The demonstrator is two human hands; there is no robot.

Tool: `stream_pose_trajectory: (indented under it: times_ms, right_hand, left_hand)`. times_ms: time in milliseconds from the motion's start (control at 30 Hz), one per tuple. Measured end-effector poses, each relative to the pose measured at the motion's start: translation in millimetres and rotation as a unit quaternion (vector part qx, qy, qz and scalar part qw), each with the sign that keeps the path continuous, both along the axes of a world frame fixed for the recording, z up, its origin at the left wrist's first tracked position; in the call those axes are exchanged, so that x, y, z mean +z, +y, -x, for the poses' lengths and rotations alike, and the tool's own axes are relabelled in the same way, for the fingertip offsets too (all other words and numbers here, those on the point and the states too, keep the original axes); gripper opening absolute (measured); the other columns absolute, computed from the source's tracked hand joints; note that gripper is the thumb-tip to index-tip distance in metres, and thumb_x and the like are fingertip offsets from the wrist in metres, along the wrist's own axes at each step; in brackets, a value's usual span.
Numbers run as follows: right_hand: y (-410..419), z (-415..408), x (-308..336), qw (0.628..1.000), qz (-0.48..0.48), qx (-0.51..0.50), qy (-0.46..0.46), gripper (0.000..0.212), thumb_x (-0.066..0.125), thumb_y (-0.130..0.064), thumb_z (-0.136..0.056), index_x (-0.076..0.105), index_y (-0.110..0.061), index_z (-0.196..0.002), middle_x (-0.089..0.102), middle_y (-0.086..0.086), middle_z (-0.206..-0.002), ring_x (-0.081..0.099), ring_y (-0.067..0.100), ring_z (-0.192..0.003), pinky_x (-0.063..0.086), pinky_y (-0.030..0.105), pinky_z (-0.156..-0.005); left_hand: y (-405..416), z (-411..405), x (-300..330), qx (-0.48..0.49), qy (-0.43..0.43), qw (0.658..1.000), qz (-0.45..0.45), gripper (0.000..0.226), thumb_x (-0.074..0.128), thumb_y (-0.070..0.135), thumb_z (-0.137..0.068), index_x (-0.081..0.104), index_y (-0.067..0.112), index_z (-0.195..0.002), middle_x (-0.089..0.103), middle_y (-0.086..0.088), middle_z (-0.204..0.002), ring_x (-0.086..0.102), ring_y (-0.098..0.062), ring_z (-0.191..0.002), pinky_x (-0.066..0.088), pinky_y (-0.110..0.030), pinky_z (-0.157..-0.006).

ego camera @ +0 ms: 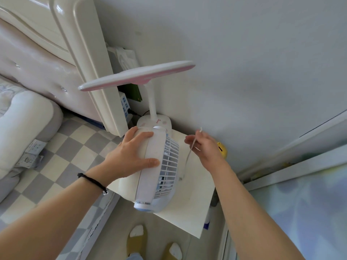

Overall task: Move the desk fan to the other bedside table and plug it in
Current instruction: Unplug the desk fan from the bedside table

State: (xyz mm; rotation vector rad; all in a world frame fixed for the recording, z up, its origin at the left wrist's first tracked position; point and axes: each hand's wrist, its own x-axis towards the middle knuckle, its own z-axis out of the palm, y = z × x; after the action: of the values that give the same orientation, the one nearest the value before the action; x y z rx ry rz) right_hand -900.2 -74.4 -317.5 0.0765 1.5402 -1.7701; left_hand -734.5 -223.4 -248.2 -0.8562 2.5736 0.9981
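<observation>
A white desk fan (161, 171) with a pale blue grille stands on the white bedside table (193, 209). My left hand (131, 152) is spread over the back of the fan housing and grips it. My right hand (206, 147) is to the right of the fan, fingers pinched on the fan's thin white cable (189, 152); its plug end sticks up above my fingers. The cable runs down from my hand to the tabletop beside the grille. A white power strip (125, 106) sits behind the table against the headboard, with a black plug in it.
A white and pink desk lamp (137, 76) stands at the table's back, its flat head over the fan. The cream headboard (88, 62) and bed with a checked sheet (62, 152) lie left. A yellow object (222, 149) rests by the wall. A sliding door frame (281, 177) is right.
</observation>
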Motion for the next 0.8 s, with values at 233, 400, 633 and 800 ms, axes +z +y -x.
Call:
stream_pose_trajectory:
  times_ms: [233,400,633,800]
  right_hand:
    - [-4,-3,40,0.997,0.070,0.011,0.012,0.020,0.040,-0.017,-0.098,0.057,-0.012,-0.090,0.071,0.002,-0.063,0.066,0.021,-0.077,0.047,0.033,-0.083]
    - [10,-25,47,0.997,0.056,0.009,0.054,0.023,0.042,-0.008,-0.096,0.062,-0.019,-0.103,0.071,-0.003,-0.064,0.068,0.014,-0.076,0.048,0.025,-0.075]
    - [32,-66,66,0.981,0.020,0.033,0.189,0.032,0.048,0.006,-0.089,0.063,-0.022,-0.086,0.069,-0.008,-0.068,0.064,0.006,-0.074,0.048,0.015,-0.074]
    - [53,-76,72,0.976,-0.028,0.086,0.197,0.024,0.051,-0.002,-0.089,0.066,-0.020,-0.090,0.069,-0.007,-0.078,0.063,0.002,-0.083,0.042,0.016,-0.079]
  left_hand:
    - [2,1,5,0.000,-0.012,1.000,-0.019,0.076,0.067,0.047,-0.075,0.023,0.040,-0.136,0.000,0.007,-0.153,0.025,-0.028,-0.134,0.035,-0.043,-0.106]
    - [19,20,25,-0.036,0.014,0.994,0.105,0.062,0.059,0.035,-0.084,0.031,0.032,-0.139,0.007,-0.003,-0.156,0.007,-0.027,-0.144,0.014,-0.045,-0.115]
    - [55,83,62,0.225,0.071,0.864,-0.444,0.038,0.037,0.030,-0.097,0.058,0.006,-0.077,0.064,-0.010,-0.084,0.058,-0.021,-0.076,0.048,-0.034,-0.087]
    - [59,96,61,0.255,0.040,0.802,-0.538,0.040,0.031,0.024,-0.099,0.051,0.004,-0.070,0.050,-0.001,-0.046,0.048,-0.009,-0.035,0.046,-0.024,-0.052]
